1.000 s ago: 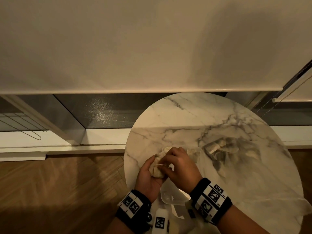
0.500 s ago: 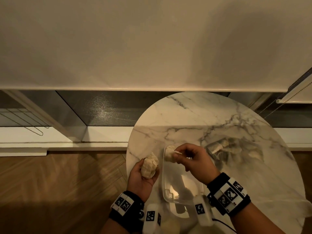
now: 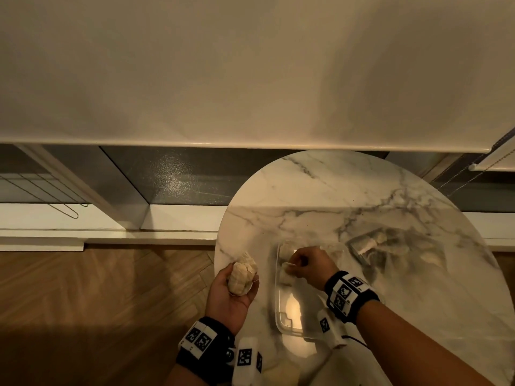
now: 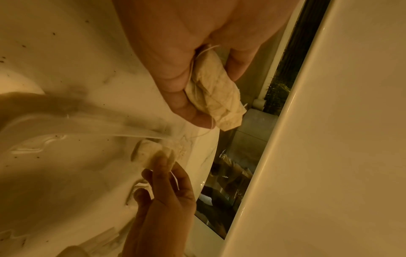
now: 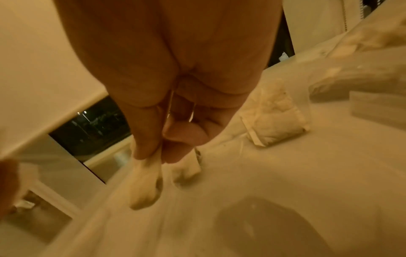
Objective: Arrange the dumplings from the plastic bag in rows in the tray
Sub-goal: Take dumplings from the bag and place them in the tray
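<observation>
On the marble table lies a clear plastic tray (image 3: 280,316). My right hand (image 3: 291,267) pinches one pale dumpling (image 5: 146,184) by its top, just above the tray's far left part. Two more dumplings lie in the tray, one (image 5: 186,168) right behind the held one and one (image 5: 274,116) further right. Left of the tray, my left hand (image 3: 237,288) is palm up and grips a clump of dumplings (image 3: 242,274), which the left wrist view shows as folded dough (image 4: 216,97) with a thin thread. The crumpled plastic bag (image 3: 390,246) lies right of the tray with several dumplings inside.
The round marble table (image 3: 348,196) ends close to my left hand; beyond its edge is wooden floor (image 3: 97,296). A white wall and sill (image 3: 181,218) run behind the table. A roller blind's bead chain (image 3: 473,179) hangs at the far right.
My hands were together on the clump. The right hand came away with one dumpling, moved right and lowered it over the tray. The left hand drew left with the clump.
</observation>
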`<state>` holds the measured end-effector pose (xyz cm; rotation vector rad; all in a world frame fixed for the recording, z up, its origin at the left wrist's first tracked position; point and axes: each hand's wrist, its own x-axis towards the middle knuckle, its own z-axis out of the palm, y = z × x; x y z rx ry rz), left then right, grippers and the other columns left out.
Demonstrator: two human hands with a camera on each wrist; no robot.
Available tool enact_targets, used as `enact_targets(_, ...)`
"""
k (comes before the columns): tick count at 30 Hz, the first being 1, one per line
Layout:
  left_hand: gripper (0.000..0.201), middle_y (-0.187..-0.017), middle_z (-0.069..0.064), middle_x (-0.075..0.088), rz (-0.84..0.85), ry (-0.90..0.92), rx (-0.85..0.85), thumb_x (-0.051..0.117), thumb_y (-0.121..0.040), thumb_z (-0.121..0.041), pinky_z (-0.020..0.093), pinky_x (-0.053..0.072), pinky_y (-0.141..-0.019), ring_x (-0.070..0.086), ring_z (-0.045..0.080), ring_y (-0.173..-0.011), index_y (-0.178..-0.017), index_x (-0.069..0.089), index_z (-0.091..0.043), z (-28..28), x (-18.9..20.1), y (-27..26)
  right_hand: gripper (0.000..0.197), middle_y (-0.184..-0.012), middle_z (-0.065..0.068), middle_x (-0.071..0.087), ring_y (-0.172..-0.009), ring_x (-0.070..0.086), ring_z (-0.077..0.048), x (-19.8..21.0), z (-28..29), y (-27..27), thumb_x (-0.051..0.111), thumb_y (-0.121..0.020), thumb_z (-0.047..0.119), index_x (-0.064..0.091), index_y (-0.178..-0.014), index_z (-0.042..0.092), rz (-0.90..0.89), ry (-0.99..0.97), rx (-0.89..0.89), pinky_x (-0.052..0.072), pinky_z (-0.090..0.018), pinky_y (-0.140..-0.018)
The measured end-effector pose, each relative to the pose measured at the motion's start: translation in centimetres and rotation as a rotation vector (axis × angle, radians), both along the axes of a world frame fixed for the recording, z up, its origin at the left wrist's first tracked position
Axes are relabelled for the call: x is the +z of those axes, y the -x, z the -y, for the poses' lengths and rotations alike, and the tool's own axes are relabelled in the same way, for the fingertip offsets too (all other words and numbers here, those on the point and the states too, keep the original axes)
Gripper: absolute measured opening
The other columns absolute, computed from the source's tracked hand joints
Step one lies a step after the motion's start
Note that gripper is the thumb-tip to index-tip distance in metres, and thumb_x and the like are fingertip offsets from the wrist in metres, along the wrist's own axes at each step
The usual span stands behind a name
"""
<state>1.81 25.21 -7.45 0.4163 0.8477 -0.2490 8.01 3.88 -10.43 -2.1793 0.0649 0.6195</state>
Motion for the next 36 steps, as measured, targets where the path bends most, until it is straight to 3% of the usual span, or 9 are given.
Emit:
enact_targets(5, 0.023, -0.1, 0.016, 0.07, -0.003, 0.014, 0.025, 0.057, -0.095, -0.021, 0.035, 0.061, -0.063, 0.064, 0.029, -0.09, -0.107, 0.066, -0.002, -0.3, 0.1, 0.2, 0.015, -0.077, 0.001, 0.068, -0.078, 0.068, -0.019, -2.0, -0.1, -0.9, 0.077, -0.082, 0.02, 0.066, -0.074, 0.024, -0.033, 0.112, 0.003, 0.06, -0.038, -0.077)
enact_targets(7, 0.022, -0.098, 0.016, 0.071, 0.003, 0.01, 0.032, 0.057, -0.095, -0.02, 0.035, 0.06, -0.063, 0.065, 0.029, -0.09, -0.104, 0.066, -0.003, -0.5, 0.0, 0.3, 0.013, -0.077, 0.004, 0.067, -0.078, 0.066, -0.016, -2.3, -0.3, -1.1, 0.077, -0.083, 0.019, 0.067, -0.076, 0.025, -0.01, 0.115, -0.017, 0.058, -0.034, -0.077)
enact_targets(10, 0.022, -0.102, 0.017, 0.069, 0.009, 0.007, 0.048, 0.056, -0.095, -0.02, 0.035, 0.061, -0.064, 0.064, 0.029, -0.091, -0.105, 0.065, -0.003, -1.0, -0.2, 0.4, 0.007, -0.078, 0.006, 0.066, -0.074, 0.061, -0.009, -2.5, -0.6, -1.3, 0.075, -0.083, 0.013, 0.071, -0.08, 0.018, 0.034, 0.119, -0.07, 0.047, -0.017, -0.065)
enact_targets(12, 0.022, -0.104, 0.017, 0.068, 0.011, 0.01, 0.058, 0.055, -0.096, -0.02, 0.035, 0.061, -0.065, 0.064, 0.029, -0.091, -0.107, 0.064, -0.004, -1.2, -0.3, 0.5, 0.01, -0.077, 0.006, 0.065, -0.073, 0.06, -0.009, -2.8, -0.7, -1.6, 0.074, -0.082, 0.01, 0.071, -0.078, 0.019, 0.061, 0.132, -0.101, 0.042, -0.015, -0.062)
enact_targets(17, 0.022, -0.105, 0.017, 0.068, 0.01, 0.01, 0.075, 0.054, -0.097, -0.021, 0.035, 0.061, -0.066, 0.063, 0.029, -0.091, -0.108, 0.064, -0.004, -1.4, -0.2, 0.5, 0.019, -0.08, 0.003, 0.068, -0.08, 0.065, -0.016, -3.3, -0.9, -2.2, 0.076, -0.079, 0.014, 0.065, -0.071, 0.028, 0.078, 0.152, -0.119, 0.053, -0.029, -0.075)
enact_targets(20, 0.022, -0.104, 0.017, 0.068, 0.011, 0.008, 0.081, 0.054, -0.097, -0.021, 0.035, 0.061, -0.066, 0.063, 0.029, -0.091, -0.106, 0.065, -0.005, -1.5, -0.2, 0.7, 0.02, -0.078, 0.001, 0.067, -0.076, 0.066, -0.02, -3.6, -0.8, -2.3, 0.074, -0.082, 0.016, 0.063, -0.072, 0.029, 0.08, 0.134, -0.157, 0.057, -0.034, -0.075)
enact_targets(27, 0.023, -0.109, 0.018, 0.067, 0.005, -0.017, 0.08, 0.054, -0.097, -0.021, 0.036, 0.061, -0.067, 0.064, 0.029, -0.092, -0.109, 0.065, -0.005, -1.4, -0.6, 1.2, 0.015, -0.076, -0.002, 0.069, -0.074, 0.067, -0.02, -3.9, -0.8, -2.3, 0.074, -0.083, 0.014, 0.065, -0.076, 0.023, 0.074, 0.055, -0.241, 0.06, -0.036, -0.072)
enact_targets(31, 0.027, -0.115, 0.019, 0.065, 0.002, -0.019, 0.079, 0.054, -0.096, -0.022, 0.036, 0.061, -0.067, 0.064, 0.029, -0.094, -0.115, 0.063, -0.004, -1.5, -0.9, 1.5, 0.008, -0.079, 0.0, 0.067, -0.074, 0.066, -0.019, -3.9, -0.7, -2.3, 0.074, -0.083, 0.017, 0.067, -0.083, 0.02, 0.096, 0.043, -0.282, 0.054, -0.026, -0.064)
enact_targets(36, 0.031, -0.117, 0.019, 0.065, -0.002, -0.02, 0.077, 0.056, -0.094, -0.022, 0.036, 0.061, -0.067, 0.064, 0.029, -0.095, -0.118, 0.063, -0.004, -1.4, -1.2, 1.8, 0.019, -0.082, -0.002, 0.069, -0.074, 0.069, -0.021, -4.6, -0.7, -2.2, 0.08, -0.078, 0.026, 0.067, -0.089, 0.018, 0.018, 0.11, -0.366, 0.06, -0.038, -0.075)
